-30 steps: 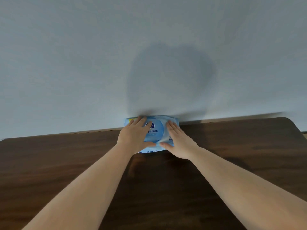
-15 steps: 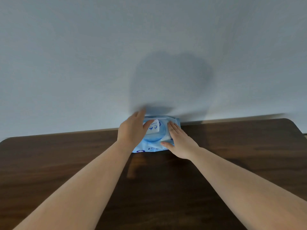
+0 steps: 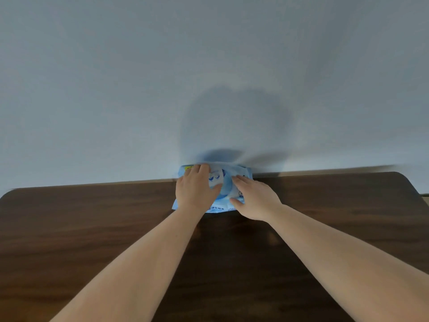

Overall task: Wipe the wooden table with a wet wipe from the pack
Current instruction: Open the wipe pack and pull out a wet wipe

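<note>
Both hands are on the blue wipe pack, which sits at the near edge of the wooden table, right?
Not quite. The head view shows the left hand and right hand on the blue wipe pack, but it sits at the far edge of the wooden table, against the wall.

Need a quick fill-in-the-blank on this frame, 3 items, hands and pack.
1. The wipes pack lies on the table at its far edge, against the ____.
2. The pack is mainly ____ in colour.
3. The right hand rests ____ on the pack; the left hand is at its flap.

Missing: wall; blue; flat
</note>
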Demonstrator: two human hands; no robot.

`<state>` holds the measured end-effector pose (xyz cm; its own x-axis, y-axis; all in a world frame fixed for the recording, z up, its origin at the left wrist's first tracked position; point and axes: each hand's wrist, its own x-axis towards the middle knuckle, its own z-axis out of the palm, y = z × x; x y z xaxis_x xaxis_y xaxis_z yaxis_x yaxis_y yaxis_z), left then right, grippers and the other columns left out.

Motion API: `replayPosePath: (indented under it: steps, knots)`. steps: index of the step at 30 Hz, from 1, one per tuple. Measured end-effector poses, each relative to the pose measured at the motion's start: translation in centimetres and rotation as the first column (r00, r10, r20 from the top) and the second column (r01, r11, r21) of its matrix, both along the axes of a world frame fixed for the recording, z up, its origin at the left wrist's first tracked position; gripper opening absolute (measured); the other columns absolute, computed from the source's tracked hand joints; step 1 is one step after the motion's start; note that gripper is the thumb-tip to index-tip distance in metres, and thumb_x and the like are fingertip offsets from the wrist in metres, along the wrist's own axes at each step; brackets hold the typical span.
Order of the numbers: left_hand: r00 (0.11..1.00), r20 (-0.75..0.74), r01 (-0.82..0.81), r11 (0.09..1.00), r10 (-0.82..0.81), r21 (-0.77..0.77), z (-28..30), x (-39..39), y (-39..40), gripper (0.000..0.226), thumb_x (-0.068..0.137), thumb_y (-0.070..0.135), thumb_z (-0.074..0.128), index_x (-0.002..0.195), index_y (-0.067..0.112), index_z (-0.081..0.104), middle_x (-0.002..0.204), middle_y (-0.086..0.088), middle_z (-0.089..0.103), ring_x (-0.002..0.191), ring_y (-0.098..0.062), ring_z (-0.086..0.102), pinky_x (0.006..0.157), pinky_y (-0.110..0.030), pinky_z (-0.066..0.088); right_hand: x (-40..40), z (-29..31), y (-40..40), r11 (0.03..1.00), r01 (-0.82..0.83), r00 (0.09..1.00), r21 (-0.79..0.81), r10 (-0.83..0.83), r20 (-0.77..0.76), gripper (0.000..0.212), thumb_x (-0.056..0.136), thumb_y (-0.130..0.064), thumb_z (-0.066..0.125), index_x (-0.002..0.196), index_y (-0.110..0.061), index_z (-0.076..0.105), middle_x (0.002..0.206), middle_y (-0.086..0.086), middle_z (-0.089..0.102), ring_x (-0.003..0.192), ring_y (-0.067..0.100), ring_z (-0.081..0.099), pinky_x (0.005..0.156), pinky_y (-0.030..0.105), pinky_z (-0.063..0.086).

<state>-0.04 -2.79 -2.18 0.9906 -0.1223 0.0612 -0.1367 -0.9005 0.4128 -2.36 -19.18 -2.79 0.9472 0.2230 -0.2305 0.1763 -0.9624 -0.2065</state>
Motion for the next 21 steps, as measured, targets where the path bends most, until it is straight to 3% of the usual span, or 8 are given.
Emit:
replayPosePath:
  steps: [3, 6, 10, 15, 21]
  knots:
    - [0.999, 0.022, -0.042, 0.996, 0.044, -0.076, 0.6, -0.1, 0.4, 0.011, 0.088, 0.024, 0.054, 0.09, 0.013, 0.056, 0.089, 0.004, 0.054, 0.091, -0.019, 0.051, 0.069, -0.029, 0.035, 0.1, 0.4, 0.7, 0.999, -0.025, 0.994, -0.021, 0.027, 0.102, 0.05, 0.095, -0.043, 0.04, 0.139, -0.019, 0.04, 0.144, 0.002, 0.046, 0.128, 0.022, 0.045, 0.102, 0.039, 0.04]
    - [0.992, -0.017, -0.127, 0.979, 0.126, -0.159, 0.8, -0.1, 2.0, 0.011, 0.089, 0.019, 0.052, 0.085, 0.011, 0.057, 0.085, 0.005, 0.049, 0.083, -0.014, 0.042, 0.062, -0.03, 0.034, 0.6, 0.4, 2.2, 1.0, -0.02, 0.988, 0.006, 0.018, 0.152, 0.044, 0.096, -0.041, 0.04, 0.133, -0.018, 0.046, 0.128, 0.005, 0.055, 0.117, 0.025, 0.05, 0.092, 0.038, 0.043]
    - [0.984, 0.048, -0.157, 0.964, 0.171, -0.213, -0.1, -0.4, 4.8, 0.025, 0.085, 0.014, 0.057, 0.063, 0.01, 0.047, 0.075, -0.004, 0.055, 0.08, -0.022, 0.047, 0.058, -0.03, 0.032, 1.4, -0.1, 4.9, 0.999, 0.002, 0.99, 0.044, -0.008, 0.141, 0.039, 0.095, -0.04, 0.044, 0.125, -0.016, 0.052, 0.121, 0.007, 0.057, 0.114, 0.029, 0.05, 0.089, 0.04, 0.041]
    - [0.991, 0.077, -0.097, 0.978, 0.113, -0.184, -0.9, -0.6, 6.0, 0.025, 0.086, 0.012, 0.06, 0.063, 0.006, 0.053, 0.071, -0.003, 0.052, 0.077, -0.022, 0.046, 0.057, -0.031, 0.036, 2.1, -0.5, 6.6, 0.966, 0.105, 0.982, 0.236, -0.138, 0.129, 0.034, 0.096, -0.039, 0.043, 0.108, -0.013, 0.061, 0.105, 0.008, 0.066, 0.102, 0.03, 0.058, 0.079, 0.039, 0.046]
    - [0.991, 0.065, -0.104, 0.977, 0.118, -0.185, -0.9, -0.7, 5.9, 0.028, 0.089, 0.016, 0.057, 0.063, 0.013, 0.046, 0.071, 0.002, 0.047, 0.079, -0.016, 0.041, 0.06, -0.029, 0.035, 2.9, -0.5, 6.2, 0.976, 0.109, 0.984, 0.188, -0.133, 0.119, 0.025, 0.092, -0.027, 0.052, 0.111, -0.013, 0.058, 0.11, 0.009, 0.064, 0.109, 0.031, 0.051, 0.082, 0.04, 0.045]
